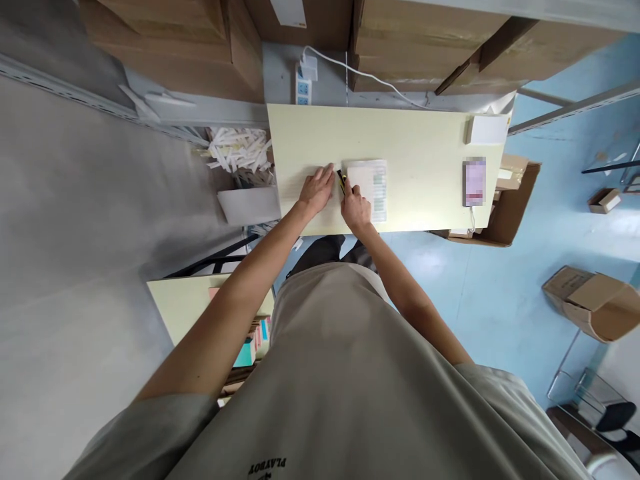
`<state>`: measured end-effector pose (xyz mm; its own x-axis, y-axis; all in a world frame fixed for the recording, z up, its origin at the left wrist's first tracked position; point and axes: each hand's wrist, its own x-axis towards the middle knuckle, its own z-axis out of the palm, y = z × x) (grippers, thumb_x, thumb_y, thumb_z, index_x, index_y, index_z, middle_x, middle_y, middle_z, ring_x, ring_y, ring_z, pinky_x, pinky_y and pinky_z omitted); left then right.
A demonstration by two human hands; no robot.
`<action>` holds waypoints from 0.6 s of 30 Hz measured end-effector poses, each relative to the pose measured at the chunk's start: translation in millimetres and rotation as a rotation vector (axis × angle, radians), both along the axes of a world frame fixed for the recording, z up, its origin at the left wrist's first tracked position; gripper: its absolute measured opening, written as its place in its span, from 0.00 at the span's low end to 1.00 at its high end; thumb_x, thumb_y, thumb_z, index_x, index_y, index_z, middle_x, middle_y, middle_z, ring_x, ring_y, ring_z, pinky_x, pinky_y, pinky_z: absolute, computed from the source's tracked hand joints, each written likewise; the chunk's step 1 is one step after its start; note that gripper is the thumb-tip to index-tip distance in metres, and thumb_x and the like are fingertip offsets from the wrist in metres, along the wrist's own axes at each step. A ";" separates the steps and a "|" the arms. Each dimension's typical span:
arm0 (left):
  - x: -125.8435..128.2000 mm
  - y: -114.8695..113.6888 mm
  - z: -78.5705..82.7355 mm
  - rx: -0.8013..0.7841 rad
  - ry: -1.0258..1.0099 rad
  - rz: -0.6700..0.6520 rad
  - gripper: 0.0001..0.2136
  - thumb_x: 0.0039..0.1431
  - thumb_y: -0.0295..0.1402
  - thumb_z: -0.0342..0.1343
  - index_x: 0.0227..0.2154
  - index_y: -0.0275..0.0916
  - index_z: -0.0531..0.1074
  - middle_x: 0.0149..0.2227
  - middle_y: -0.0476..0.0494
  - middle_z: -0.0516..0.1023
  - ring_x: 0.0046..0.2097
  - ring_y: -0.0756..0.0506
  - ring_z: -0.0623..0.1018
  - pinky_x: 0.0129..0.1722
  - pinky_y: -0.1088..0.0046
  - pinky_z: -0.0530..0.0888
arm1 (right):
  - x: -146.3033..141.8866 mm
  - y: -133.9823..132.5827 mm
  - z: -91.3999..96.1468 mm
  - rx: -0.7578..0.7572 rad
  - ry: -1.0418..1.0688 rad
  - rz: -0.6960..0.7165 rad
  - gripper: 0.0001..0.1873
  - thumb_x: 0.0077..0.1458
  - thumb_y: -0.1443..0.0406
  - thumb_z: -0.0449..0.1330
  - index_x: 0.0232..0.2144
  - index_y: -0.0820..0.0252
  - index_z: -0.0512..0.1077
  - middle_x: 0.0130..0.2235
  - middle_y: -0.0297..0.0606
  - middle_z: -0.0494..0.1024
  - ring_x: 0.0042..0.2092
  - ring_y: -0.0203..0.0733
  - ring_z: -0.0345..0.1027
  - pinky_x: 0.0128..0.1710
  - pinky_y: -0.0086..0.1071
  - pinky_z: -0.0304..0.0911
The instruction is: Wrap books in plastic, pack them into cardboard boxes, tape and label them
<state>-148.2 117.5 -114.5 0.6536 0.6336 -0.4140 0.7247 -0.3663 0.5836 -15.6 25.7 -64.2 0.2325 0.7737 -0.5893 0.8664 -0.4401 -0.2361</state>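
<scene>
My right hand is closed around a yellow-and-black utility knife, its tip pointing away from me and to the left. Under and beside that hand lies a stack of white sheets with rows of greenish print along its right side. My left hand rests on the pale yellow tabletop, just left of the knife, fingers stretched forward and lying flat. Whether anything thin lies beneath those fingers I cannot make out.
At the table's right end are a white box and a phone on a cable. Paper strips fill a container on the left. A power strip and cardboard boxes stand behind; an open carton sits right.
</scene>
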 end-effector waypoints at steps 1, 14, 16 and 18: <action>0.3 -0.4 -1.3 0.001 -0.009 0.011 0.33 0.75 0.30 0.58 0.81 0.37 0.67 0.87 0.31 0.58 0.86 0.25 0.59 0.83 0.34 0.63 | -0.7 -3.9 3.5 -0.007 -0.001 0.011 0.39 0.80 0.69 0.44 0.88 0.62 0.53 0.73 0.68 0.74 0.59 0.65 0.85 0.60 0.54 0.81; 0.5 3.9 -9.1 -0.017 0.051 -0.086 0.43 0.81 0.50 0.57 0.87 0.34 0.52 0.89 0.24 0.48 0.87 0.22 0.52 0.84 0.34 0.58 | -14.5 -68.8 77.0 -0.342 -0.021 0.266 0.31 0.76 0.78 0.51 0.77 0.69 0.71 0.68 0.67 0.81 0.65 0.58 0.85 0.63 0.43 0.81; 1.5 3.0 -9.2 -0.014 0.049 -0.078 0.43 0.81 0.51 0.58 0.87 0.33 0.51 0.89 0.22 0.49 0.87 0.21 0.52 0.84 0.33 0.56 | -14.9 -75.3 85.9 -0.401 0.029 0.297 0.25 0.74 0.79 0.56 0.66 0.69 0.80 0.64 0.64 0.85 0.66 0.59 0.84 0.63 0.42 0.80; 2.7 1.7 -11.3 -0.010 0.058 -0.074 0.43 0.81 0.50 0.57 0.87 0.31 0.52 0.88 0.21 0.49 0.87 0.20 0.53 0.84 0.31 0.55 | -11.9 -81.7 91.9 -0.417 0.055 0.298 0.23 0.73 0.79 0.57 0.63 0.68 0.82 0.62 0.62 0.87 0.66 0.60 0.85 0.63 0.42 0.80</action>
<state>-145.5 119.2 -125.8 0.6729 0.5804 -0.4587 0.7288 -0.4140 0.5453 -27.4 -55.9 27.7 -0.0022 0.4982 -0.8671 0.9598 -0.2423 -0.1417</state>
